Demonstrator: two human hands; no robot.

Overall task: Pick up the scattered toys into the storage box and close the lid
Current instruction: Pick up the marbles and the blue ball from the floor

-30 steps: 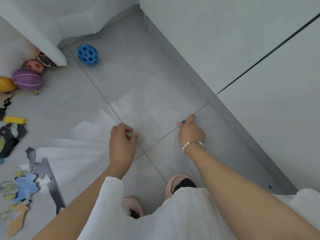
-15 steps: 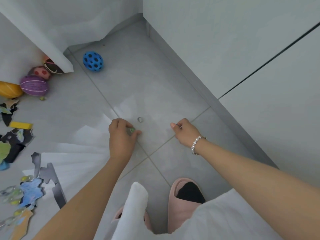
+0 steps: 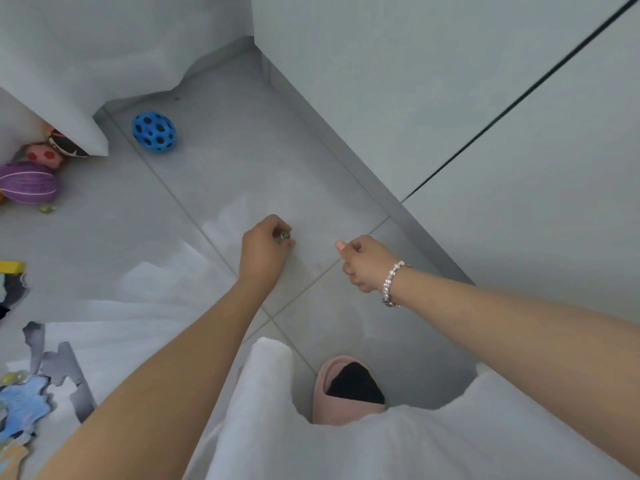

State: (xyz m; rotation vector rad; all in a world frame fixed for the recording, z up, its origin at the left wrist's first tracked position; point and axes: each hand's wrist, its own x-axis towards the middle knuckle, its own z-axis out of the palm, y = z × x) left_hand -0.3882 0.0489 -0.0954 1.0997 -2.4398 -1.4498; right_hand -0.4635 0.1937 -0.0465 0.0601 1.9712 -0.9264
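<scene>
Pinching a small green marble (image 3: 285,235) in its fingers, the left hand (image 3: 265,252) sits low over the floor (image 3: 242,174). Half a second ago a clear marble lay on the floor just past this hand; now it is gone, so the hand has likely scooped it up too. The right hand (image 3: 362,263) has moved in closer and is curled tight; a second ago it pinched something blue, but I cannot tell if it is in there now. The box is not in view. More toys wait: a blue ball (image 3: 154,132) near the wall, a purple ball (image 3: 28,182) at the left, and puzzle bits (image 3: 24,407) by the left edge.
</scene>
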